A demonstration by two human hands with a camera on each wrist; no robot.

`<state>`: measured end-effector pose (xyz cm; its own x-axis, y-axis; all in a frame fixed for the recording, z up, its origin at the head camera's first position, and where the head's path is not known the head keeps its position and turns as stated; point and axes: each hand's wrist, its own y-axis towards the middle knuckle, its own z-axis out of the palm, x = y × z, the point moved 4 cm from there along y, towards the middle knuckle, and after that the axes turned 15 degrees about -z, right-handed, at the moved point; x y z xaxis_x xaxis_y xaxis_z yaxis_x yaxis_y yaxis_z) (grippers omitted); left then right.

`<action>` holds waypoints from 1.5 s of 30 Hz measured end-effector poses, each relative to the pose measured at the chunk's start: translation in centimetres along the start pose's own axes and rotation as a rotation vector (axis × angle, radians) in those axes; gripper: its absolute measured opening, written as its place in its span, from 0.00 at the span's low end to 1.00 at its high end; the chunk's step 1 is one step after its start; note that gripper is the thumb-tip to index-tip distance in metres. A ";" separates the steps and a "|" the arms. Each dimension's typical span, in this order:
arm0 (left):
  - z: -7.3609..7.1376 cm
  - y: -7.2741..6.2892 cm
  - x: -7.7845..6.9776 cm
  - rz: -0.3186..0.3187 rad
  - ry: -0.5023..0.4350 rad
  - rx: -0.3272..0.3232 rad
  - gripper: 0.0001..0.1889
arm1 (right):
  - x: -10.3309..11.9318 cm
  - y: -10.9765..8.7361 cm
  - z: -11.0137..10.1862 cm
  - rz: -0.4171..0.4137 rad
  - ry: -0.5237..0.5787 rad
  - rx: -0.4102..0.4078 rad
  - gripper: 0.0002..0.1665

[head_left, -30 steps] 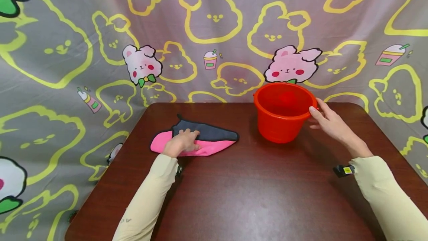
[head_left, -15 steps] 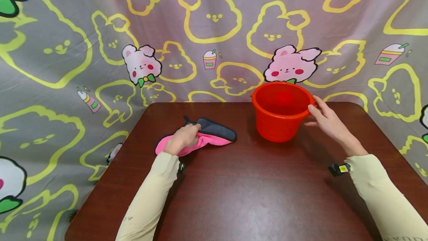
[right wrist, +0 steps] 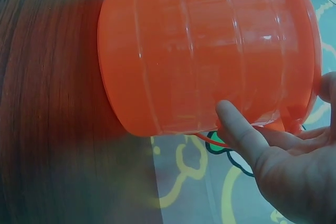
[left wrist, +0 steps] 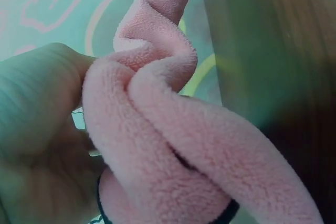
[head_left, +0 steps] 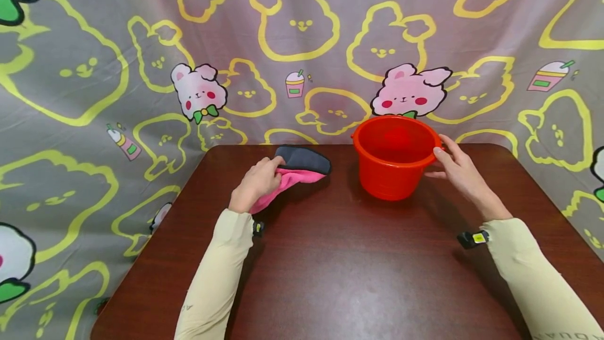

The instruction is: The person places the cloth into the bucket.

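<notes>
In the head view, my left hand (head_left: 258,182) grips a pink-and-dark-grey fleecy cloth (head_left: 302,160) by its bunched middle. The cloth's grey end points right and its pink underside hangs in folds. Seen from the left wrist, the pink fleece (left wrist: 147,129) lies twisted beside the palm, and my fingertips are hidden. A red plastic bucket (head_left: 391,177) stands upright at the back right, its visible inside bare red. My right hand (head_left: 460,169) holds the bucket's right rim, thumb at the rim; in the right wrist view one finger (right wrist: 239,127) lies against the red wall.
Both hands are over a dark brown wooden table (head_left: 358,256) with rounded back corners. Behind and beside it hangs a grey curtain (head_left: 325,30) printed with cartoon bears and rabbits. A thin red handle (right wrist: 210,140) shows beside the bucket.
My left hand has gathered the flat cloth, then raised it and moved it back from where it lay. The bucket and my right hand have shifted slightly left.
</notes>
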<state>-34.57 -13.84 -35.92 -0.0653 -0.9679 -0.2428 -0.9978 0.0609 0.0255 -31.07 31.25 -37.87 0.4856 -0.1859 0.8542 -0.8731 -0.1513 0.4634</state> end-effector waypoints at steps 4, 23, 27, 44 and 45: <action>-0.5 0.0 -0.4 0.003 -0.024 -0.031 0.19 | -0.1 -0.1 0.1 -0.006 0.094 -0.038 0.37; -3.6 -0.3 -3.6 0.099 -0.265 -0.282 0.21 | -0.1 -0.5 -0.8 0.043 -0.004 -0.048 0.38; -4.2 -0.5 -4.1 0.120 -0.326 -0.343 0.19 | -0.2 -0.4 -0.6 0.021 0.051 -0.057 0.38; -6.2 -1.3 -6.3 0.159 -0.519 -0.514 0.14 | 0.1 -0.1 -0.2 0.050 -0.033 -0.023 0.38; -6.3 -1.3 -6.5 0.166 -0.530 -0.526 0.14 | 0.1 -0.1 -0.1 0.052 -0.031 -0.023 0.38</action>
<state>-32.74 -9.16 -28.28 -0.3427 -0.7014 -0.6249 -0.8471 -0.0569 0.5284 -30.96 31.40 -37.81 0.4406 -0.2225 0.8697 -0.8977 -0.1189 0.4243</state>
